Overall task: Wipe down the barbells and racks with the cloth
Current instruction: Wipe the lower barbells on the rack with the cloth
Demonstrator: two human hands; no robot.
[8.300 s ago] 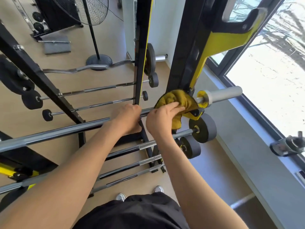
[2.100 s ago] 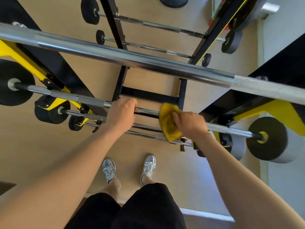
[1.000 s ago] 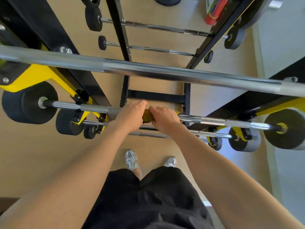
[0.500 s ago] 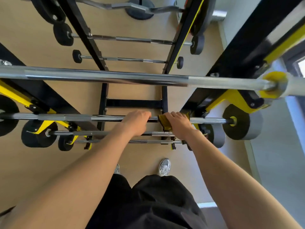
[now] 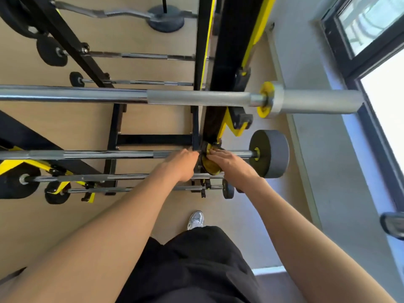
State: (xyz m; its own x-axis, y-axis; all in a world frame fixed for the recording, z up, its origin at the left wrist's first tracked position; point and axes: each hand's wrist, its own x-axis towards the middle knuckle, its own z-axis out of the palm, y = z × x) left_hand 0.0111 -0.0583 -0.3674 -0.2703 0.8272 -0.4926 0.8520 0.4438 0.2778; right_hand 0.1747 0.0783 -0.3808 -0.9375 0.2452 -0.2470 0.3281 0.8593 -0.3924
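Observation:
A chrome barbell (image 5: 98, 154) with a black end weight (image 5: 270, 153) lies across the black and yellow rack (image 5: 227, 68). My left hand (image 5: 181, 164) grips this bar just left of the rack upright. My right hand (image 5: 227, 161) holds the yellow cloth (image 5: 210, 169) wrapped round the same bar, close to the rack's hook, between the upright and the end weight. Most of the cloth is hidden under my fingers. A thicker bare barbell (image 5: 196, 97) rests one level higher, with its sleeve pointing right.
Lower barbells (image 5: 109, 177) with small black weights sit below and left. More bars (image 5: 140, 56) and a curl bar (image 5: 105, 13) lie on the rack's far side. A grey ledge (image 5: 328, 162) and a window (image 5: 384, 88) run along the right. My shoe (image 5: 196, 219) stands on the tan floor.
My right hand with the cloth has slid right along the bar towards the end weight. My left hand followed it to the upright. The view has swung right towards the window.

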